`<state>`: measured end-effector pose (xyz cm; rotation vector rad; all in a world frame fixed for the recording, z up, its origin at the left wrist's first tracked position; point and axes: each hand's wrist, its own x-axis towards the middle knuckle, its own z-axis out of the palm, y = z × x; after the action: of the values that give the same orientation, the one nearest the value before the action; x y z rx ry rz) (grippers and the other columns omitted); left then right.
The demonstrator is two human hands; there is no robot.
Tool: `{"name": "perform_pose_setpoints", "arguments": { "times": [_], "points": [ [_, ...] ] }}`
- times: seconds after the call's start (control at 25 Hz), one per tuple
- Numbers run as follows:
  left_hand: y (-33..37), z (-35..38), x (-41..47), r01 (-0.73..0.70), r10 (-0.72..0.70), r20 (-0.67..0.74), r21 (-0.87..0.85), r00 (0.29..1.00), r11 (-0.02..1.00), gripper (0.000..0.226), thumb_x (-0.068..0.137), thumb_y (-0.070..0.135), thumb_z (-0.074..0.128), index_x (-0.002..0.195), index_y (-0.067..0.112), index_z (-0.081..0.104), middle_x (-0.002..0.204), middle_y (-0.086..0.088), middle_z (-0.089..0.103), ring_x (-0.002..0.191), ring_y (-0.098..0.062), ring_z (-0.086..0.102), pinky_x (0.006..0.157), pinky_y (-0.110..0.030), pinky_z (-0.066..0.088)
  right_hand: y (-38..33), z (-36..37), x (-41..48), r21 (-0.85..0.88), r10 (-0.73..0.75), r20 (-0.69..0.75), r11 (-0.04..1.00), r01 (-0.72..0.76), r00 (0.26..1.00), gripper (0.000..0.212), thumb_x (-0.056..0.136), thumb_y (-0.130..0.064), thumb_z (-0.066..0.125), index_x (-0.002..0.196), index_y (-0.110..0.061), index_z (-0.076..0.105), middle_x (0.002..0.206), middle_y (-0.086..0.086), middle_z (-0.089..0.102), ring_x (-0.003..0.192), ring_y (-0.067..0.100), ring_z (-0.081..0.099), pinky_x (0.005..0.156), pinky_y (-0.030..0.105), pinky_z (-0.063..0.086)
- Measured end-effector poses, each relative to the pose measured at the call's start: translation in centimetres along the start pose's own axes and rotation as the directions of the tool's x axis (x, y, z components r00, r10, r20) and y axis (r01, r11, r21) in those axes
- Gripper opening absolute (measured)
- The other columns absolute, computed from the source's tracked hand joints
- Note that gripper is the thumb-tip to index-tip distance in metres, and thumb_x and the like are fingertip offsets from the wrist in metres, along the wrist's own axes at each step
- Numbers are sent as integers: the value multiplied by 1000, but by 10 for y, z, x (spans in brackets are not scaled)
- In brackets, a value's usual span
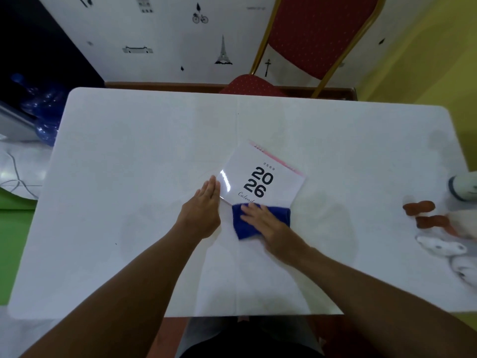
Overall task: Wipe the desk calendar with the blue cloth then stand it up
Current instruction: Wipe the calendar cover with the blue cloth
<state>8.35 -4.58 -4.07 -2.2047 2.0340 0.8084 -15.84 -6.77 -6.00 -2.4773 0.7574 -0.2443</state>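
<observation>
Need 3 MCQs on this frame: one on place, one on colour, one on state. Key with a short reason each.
1. Where does the left hand rest?
A. on the red chair
B. flat at the left edge of the desk calendar
C. on top of the cloth

2. What colour is the cloth under the right hand?
A. blue
B. yellow
C. white

3. How is the calendar placed?
A. standing upright
B. lying flat on the white table
C. lifted in the air

Answers:
1 B: the palm lies open beside the calendar's left edge, fingers touching it.
2 A: the folded cloth is dark blue, at the calendar's near corner.
3 B: the cover with 2026 faces up, flat on the tabletop.
</observation>
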Motion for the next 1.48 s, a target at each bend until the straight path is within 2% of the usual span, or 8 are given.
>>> {"name": "perform_pose_setpoints", "arguments": {
  "times": [0.12,0.36,0.52,0.68,0.84,1.16,1.36,1.48],
  "points": [
    [1,-4,-1,-9,9,4,-3,1000,1000,73,91,3,38,153,4,0,163,-11,-7,151,-22,1,118,-31,13,-10,-6,-16,74,-42,20,996,41,999,58,86,20,65,140,1,57,152,16,50,143,28,45,116,46,40],
    [-3,-8,-3,-51,51,-3,3,999,999,79,90,-4,45,153,5,0,163,-10,-7,150,-22,2,117,-31,19,23,-51,64,269,325,-234,927,-260,916,61,86,27,43,139,0,56,149,14,52,140,26,48,117,43,39],
    [-3,-6,-3,-57,57,-12,-11,998,998,79,90,-5,46,153,4,-1,163,-11,-8,150,-23,2,117,-31,19,47,-54,129,159,364,-74,923,-349,929,72,91,24,42,155,-9,37,164,5,31,152,22,26,124,41,26],
    [-3,-6,-2,-65,65,-1,-3,998,998,84,90,0,53,153,6,-2,163,-11,-9,150,-24,1,117,-32,20,43,-24,126,-61,187,48,981,-184,981,82,86,22,57,158,-9,31,168,6,21,156,26,14,126,40,18],
    [-3,-8,-2,-57,57,25,17,998,998,84,92,6,55,153,7,-3,163,-10,-8,150,-23,1,117,-32,19,20,-5,75,-87,42,-46,995,-45,998,65,90,12,66,150,-3,46,159,13,41,149,32,33,124,47,27],
    [-1,-11,-3,-52,52,19,25,998,998,78,91,-4,44,153,6,-3,163,-10,-11,150,-22,-1,118,-31,21,-1,-16,1,15,-84,62,996,83,995,64,82,22,69,141,-1,57,150,16,52,141,30,47,116,46,41],
    [0,-12,-4,-57,57,8,9,998,998,78,90,-7,42,153,5,-3,163,-10,-10,150,-22,0,119,-31,18,30,-50,44,112,232,-184,970,-214,955,62,88,26,49,144,0,53,153,13,48,142,26,44,120,43,34],
    [0,-12,-5,-57,57,3,8,998,998,78,90,-7,41,153,5,-3,163,-11,-10,151,-23,1,118,-31,19,61,-54,67,81,431,-49,901,-426,901,68,94,21,41,155,-9,38,165,3,29,154,22,21,127,39,16]
  ]
}}
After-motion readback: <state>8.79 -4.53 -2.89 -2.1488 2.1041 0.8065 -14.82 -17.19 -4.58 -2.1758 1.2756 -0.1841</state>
